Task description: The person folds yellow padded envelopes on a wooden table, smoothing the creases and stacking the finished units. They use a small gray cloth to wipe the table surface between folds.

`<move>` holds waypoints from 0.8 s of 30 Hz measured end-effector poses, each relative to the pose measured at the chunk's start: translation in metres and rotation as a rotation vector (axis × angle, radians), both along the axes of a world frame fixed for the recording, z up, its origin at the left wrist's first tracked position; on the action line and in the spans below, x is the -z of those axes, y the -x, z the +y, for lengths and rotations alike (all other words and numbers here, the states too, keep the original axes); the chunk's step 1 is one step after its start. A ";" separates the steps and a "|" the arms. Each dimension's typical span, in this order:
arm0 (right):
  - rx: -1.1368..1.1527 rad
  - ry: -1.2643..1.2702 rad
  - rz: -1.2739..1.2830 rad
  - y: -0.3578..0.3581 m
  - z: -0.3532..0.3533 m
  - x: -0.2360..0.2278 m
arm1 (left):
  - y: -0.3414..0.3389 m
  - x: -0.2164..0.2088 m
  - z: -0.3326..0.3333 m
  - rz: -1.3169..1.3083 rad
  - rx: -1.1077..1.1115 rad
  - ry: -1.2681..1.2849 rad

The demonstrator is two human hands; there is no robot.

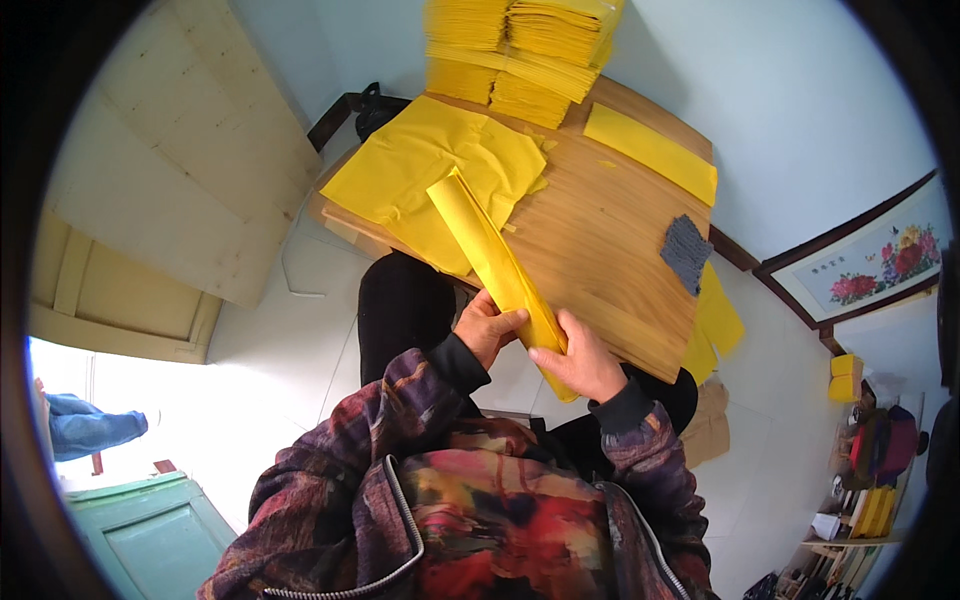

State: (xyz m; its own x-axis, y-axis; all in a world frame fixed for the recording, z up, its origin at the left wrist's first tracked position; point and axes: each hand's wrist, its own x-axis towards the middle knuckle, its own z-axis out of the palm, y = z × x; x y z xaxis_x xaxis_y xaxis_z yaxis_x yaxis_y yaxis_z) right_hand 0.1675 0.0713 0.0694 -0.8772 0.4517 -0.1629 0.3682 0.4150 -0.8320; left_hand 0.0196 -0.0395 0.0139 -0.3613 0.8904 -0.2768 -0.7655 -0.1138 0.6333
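Observation:
A long, narrow folded yellow paper (485, 240) slants across the table's near edge, its far end over a crumpled yellow sheet (410, 165). My left hand (486, 328) grips it from the left side, thumb on top. Around its near end my right hand (580, 357) is closed, thumb pressed on the paper. The fingers under the paper are partly hidden. The crumpled sheet lies on the left part of the wooden table (600, 240), with small yellow scraps by its right edge.
Tall yellow paper stacks (510, 60) stand at the table's back. A flat yellow strip (650, 150) lies along the far right edge, a grey cloth (686, 255) nearer. More yellow paper (715, 320) hangs beside the right edge. A shelf (860, 540) with goods stands at right.

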 end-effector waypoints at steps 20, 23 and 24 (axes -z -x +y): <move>0.020 0.211 -0.109 0.023 0.059 -0.029 | 0.003 -0.001 0.037 -0.086 0.191 -0.047; 0.057 0.091 -0.225 0.032 0.071 -0.025 | 0.006 0.004 0.050 -0.129 0.189 -0.107; 0.033 0.100 -0.169 0.030 0.077 -0.024 | 0.006 0.008 0.054 -0.131 0.183 -0.130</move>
State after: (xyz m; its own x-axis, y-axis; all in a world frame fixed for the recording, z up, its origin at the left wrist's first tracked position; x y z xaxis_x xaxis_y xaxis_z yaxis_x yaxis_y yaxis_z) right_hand 0.1379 0.1485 0.0930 -0.8184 0.4540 -0.3523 0.5184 0.3186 -0.7936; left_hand 0.0138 0.0149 0.0057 -0.1598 0.9688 -0.1894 -0.8552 -0.0400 0.5168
